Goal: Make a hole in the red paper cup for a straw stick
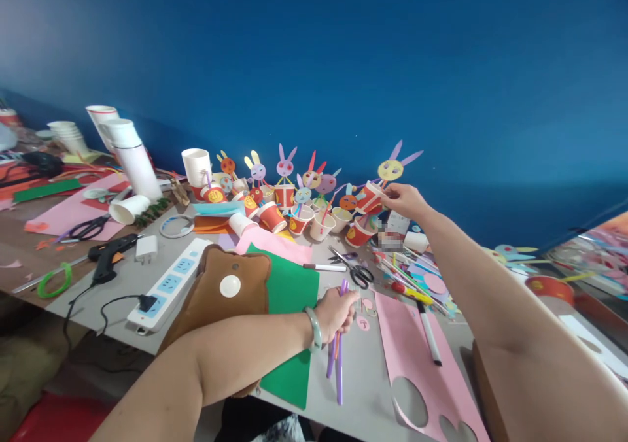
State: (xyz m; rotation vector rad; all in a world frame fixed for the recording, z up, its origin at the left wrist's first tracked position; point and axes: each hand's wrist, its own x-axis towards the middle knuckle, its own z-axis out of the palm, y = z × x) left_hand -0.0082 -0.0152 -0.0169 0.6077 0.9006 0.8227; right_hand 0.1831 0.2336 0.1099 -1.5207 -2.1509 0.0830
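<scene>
Right forearm (515, 318), right hand (406, 200) pinching red cup (369, 199) at fingertips, purple straws (339, 380) inside curled left hand (333, 312)

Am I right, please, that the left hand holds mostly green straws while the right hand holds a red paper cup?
Green is wrong: in the head view, the straws in the left hand are mostly purple. The right hand does hold a red paper cup.

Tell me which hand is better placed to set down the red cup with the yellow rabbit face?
The right hand, most likely: it holds that cup, near the other cups. The left hand is farther from them, closed around purple straws.
</scene>
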